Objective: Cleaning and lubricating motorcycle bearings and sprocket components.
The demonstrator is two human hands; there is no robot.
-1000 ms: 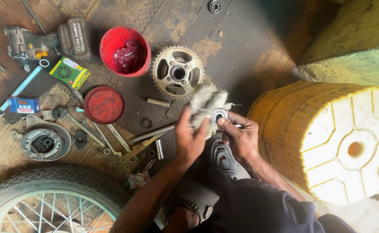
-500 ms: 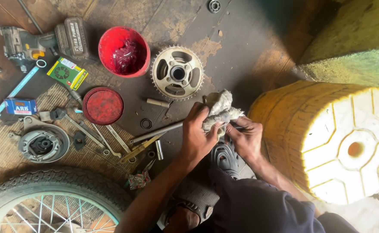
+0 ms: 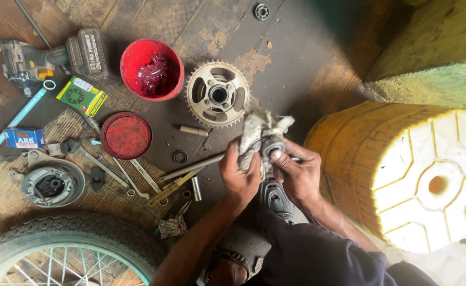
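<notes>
Since the rag wrap a second ago, we now grip tighter: our left hand [image 3: 239, 177] clamps the grey rag [image 3: 259, 131] around the small round bearing [image 3: 273, 148], our right hand [image 3: 296, 175] pinches its rim, just below the sprocket [image 3: 217, 95]; wiping continues.

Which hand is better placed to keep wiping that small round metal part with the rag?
Probably the left hand: it grips the grey rag bunched over the round metal part, while the right hand pinches and steadies the part.

Worn wooden plank floor [image 3: 201, 21], stained dark; a sunlit yellow stool [image 3: 413, 175] stands right.
</notes>
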